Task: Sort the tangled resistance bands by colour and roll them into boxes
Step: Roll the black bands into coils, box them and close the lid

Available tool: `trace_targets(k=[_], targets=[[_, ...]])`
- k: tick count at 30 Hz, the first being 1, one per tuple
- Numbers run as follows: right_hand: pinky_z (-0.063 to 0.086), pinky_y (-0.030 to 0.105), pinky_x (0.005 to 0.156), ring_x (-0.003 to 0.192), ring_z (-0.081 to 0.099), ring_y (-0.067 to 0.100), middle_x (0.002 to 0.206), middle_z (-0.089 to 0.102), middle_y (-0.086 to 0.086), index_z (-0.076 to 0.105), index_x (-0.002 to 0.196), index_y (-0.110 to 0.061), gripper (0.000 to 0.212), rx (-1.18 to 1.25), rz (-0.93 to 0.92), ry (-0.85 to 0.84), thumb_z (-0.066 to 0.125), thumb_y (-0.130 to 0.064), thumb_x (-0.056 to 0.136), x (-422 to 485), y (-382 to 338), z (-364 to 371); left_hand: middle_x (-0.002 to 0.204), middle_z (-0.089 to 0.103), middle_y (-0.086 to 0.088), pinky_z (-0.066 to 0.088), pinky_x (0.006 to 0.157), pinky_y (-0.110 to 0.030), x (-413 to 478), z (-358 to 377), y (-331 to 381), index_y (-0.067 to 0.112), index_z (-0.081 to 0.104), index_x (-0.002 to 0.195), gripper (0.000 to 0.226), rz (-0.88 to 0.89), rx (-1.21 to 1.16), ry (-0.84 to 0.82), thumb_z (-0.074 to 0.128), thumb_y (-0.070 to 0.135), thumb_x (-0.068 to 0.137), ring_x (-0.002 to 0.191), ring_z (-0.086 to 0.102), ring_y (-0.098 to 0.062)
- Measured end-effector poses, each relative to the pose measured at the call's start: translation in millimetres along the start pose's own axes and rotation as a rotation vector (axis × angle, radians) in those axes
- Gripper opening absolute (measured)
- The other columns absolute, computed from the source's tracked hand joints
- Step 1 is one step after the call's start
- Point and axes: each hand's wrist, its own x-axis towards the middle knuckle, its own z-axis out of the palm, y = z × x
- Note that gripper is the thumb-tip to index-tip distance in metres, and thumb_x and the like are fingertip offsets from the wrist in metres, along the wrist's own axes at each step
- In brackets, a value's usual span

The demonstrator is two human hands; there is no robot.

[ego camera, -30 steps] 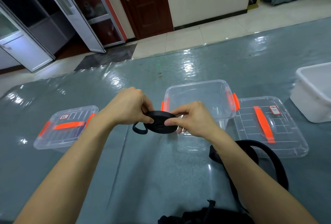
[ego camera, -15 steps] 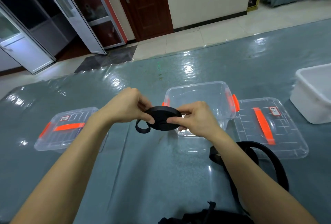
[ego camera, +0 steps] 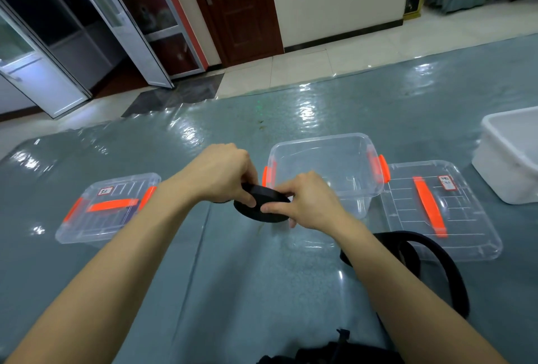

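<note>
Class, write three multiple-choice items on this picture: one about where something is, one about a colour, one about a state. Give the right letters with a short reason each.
1. Where is the open clear box?
A. just beyond the hands
B. on the floor by the door
C. inside the white tub

2. What colour is the rolled band held by the left hand and right hand?
A. red
B. black
C. yellow

3. What state is the lidded box at the left in?
A. open, lid off
B. tipped on its side
C. closed, lid on

Answers: 1 A, it sits on the table right behind the hands. 2 B, the coil is black. 3 C, its lid with the orange handle is on top.
</note>
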Motion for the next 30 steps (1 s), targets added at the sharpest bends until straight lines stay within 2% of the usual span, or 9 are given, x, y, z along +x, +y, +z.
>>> trace_targets(k=[2, 4, 6, 9, 11, 15, 21, 25, 30], targets=[[0.058, 0.032, 0.057, 0.052, 0.074, 0.016, 0.069, 0.077, -0.001, 0.086, 0.091, -0.030, 0.018, 0.211, 0.056, 0.009, 0.090, -0.046, 0.084, -3.9, 5.5, -2.8, 0.058, 0.067, 0.016, 0.048, 0.058, -0.028, -1.6, 1.1, -9.1, 0.039, 0.086, 0.090, 0.021, -0.012, -0.218, -0.036, 0.096, 0.046, 0.073, 0.055, 0.057, -0.004], [0.058, 0.034, 0.054, 0.054, 0.076, 0.024, 0.069, 0.078, 0.001, 0.087, 0.090, -0.031, 0.013, 0.404, 0.125, 0.046, 0.093, -0.039, 0.081, -7.6, 10.0, -7.5, 0.061, 0.071, 0.010, 0.047, 0.057, -0.024, -4.9, 6.1, -23.6, 0.032, 0.087, 0.090, 0.019, -0.036, -0.526, -0.018, 0.099, 0.035, 0.076, 0.051, 0.055, -0.002], [0.058, 0.034, 0.052, 0.055, 0.076, 0.031, 0.068, 0.078, 0.007, 0.088, 0.090, -0.028, 0.013, 0.545, 0.160, 0.101, 0.094, -0.035, 0.081, -7.6, 13.0, -13.1, 0.075, 0.081, -0.003, 0.056, 0.065, -0.029, -9.9, 13.3, -32.2, 0.029, 0.089, 0.097, 0.023, -0.076, -0.831, 0.067, 0.099, 0.026, 0.076, 0.063, 0.065, -0.011], [0.055, 0.028, 0.049, 0.053, 0.075, 0.032, 0.076, 0.080, 0.013, 0.089, 0.094, -0.023, 0.018, 0.739, 0.156, 0.166, 0.093, -0.034, 0.080, -7.2, 14.7, -24.3, 0.091, 0.086, -0.008, 0.064, 0.081, -0.026, -13.3, 26.8, -32.0, 0.032, 0.088, 0.101, 0.033, -0.103, -1.181, 0.265, 0.097, 0.019, 0.073, 0.083, 0.080, -0.012], [0.055, 0.027, 0.049, 0.052, 0.074, 0.030, 0.081, 0.081, 0.016, 0.088, 0.095, -0.019, 0.021, 0.823, 0.142, 0.181, 0.092, -0.035, 0.081, -7.6, 15.2, -28.6, 0.090, 0.085, -0.010, 0.063, 0.082, -0.026, -9.8, 35.3, -27.9, 0.027, 0.082, 0.103, 0.035, -0.109, -1.306, 0.382, 0.097, 0.012, 0.076, 0.081, 0.082, -0.016], [0.052, 0.025, 0.046, 0.049, 0.071, 0.029, 0.086, 0.081, 0.021, 0.087, 0.094, -0.013, 0.032, 0.960, 0.144, 0.214, 0.090, -0.040, 0.077, -5.9, 14.3, -25.2, 0.093, 0.085, -0.011, 0.064, 0.078, -0.031, -0.1, 44.0, -16.1, 0.016, 0.059, 0.104, 0.022, -0.087, -1.484, 0.570, 0.078, 0.012, 0.093, 0.079, 0.082, -0.022], [0.053, 0.026, 0.047, 0.047, 0.069, 0.025, 0.091, 0.081, 0.019, 0.088, 0.093, -0.014, 0.037, 1.085, 0.190, 0.336, 0.095, -0.044, 0.073, -2.1, 18.6, -18.0, 0.099, 0.083, -0.007, 0.062, 0.076, -0.026, 19.6, 58.3, 8.8, 0.022, 0.071, 0.094, 0.010, -0.126, -1.570, 0.743, 0.080, 0.024, 0.097, 0.085, 0.078, -0.016], [0.053, 0.026, 0.049, 0.048, 0.069, 0.024, 0.094, 0.081, 0.019, 0.087, 0.092, -0.013, 0.040, 1.163, 0.269, 0.437, 0.090, -0.047, 0.071, -2.4, 26.4, -16.8, 0.111, 0.082, -0.005, 0.065, 0.082, -0.034, 32.9, 70.8, 20.9, 0.024, 0.077, 0.117, 0.019, -0.146, -1.584, 0.685, 0.079, 0.027, 0.098, 0.099, 0.079, -0.021], [0.053, 0.025, 0.052, 0.049, 0.068, 0.021, 0.086, 0.079, 0.017, 0.087, 0.096, -0.012, 0.035, 1.188, 0.347, 0.501, 0.087, -0.043, 0.079, -1.4, 41.9, -13.0, 0.106, 0.081, -0.002, 0.066, 0.082, -0.036, 51.1, 82.5, 32.5, 0.030, 0.077, 0.130, 0.035, -0.186, -1.638, 0.572, 0.080, 0.013, 0.099, 0.095, 0.081, -0.021]])
